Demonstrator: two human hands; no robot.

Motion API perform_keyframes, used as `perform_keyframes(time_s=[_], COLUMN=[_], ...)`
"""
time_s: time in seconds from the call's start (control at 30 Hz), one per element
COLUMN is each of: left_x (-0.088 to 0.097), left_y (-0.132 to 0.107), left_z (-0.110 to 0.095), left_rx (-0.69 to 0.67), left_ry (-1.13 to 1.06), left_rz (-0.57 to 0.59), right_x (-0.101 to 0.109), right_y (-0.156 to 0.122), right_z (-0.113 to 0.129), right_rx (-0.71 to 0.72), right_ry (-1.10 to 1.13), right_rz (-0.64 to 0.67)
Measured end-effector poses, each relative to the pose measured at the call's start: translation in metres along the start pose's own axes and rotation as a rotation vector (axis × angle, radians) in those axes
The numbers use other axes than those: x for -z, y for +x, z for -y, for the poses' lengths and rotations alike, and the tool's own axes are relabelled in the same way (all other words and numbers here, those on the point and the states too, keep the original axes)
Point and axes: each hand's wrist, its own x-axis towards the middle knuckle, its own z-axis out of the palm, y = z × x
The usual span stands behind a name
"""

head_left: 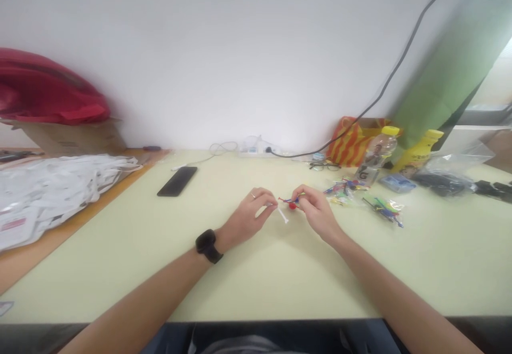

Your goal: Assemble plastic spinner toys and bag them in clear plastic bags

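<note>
My left hand [256, 212], with a ring and a black watch on the wrist, pinches a thin white plastic stick [283, 215] that hangs from its fingertips and widens at its lower end. Opposite it, my right hand [314, 210] is closed on a small assembly of blue and red plastic sticks with a round red piece [292, 206]. The two hands are close together above the pale table [248, 284], fingertips apart. Beyond the right hand lie clear bags of coloured plastic sticks [347, 187], and another such bag [386, 211] is farther right.
A black phone [177, 181] lies left of my hands. White bags [60, 188] are heaped at the left. Toward the wall are a power strip [256, 147] and glasses [325, 167]. A clear bottle [376, 154] and a yellow bottle [418, 154] stand at the back right.
</note>
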Motion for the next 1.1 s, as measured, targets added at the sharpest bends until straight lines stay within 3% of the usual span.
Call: perform_keyframes(time_s=[0.3,1.1], left_x=[-0.0012,-0.0014], left_y=[-0.0013,-0.0016], left_z=[-0.0028,-0.0028], left_rx=[-0.071,-0.097], left_ry=[0.018,0.014], left_rz=[-0.009,-0.019], right_x=[-0.0023,-0.0042], right_y=[0.0002,-0.0018], right_z=[-0.0057,-0.0046], right_rx=[-0.018,-0.003], right_ry=[0.038,0.149], right_rz=[0.032,0.073])
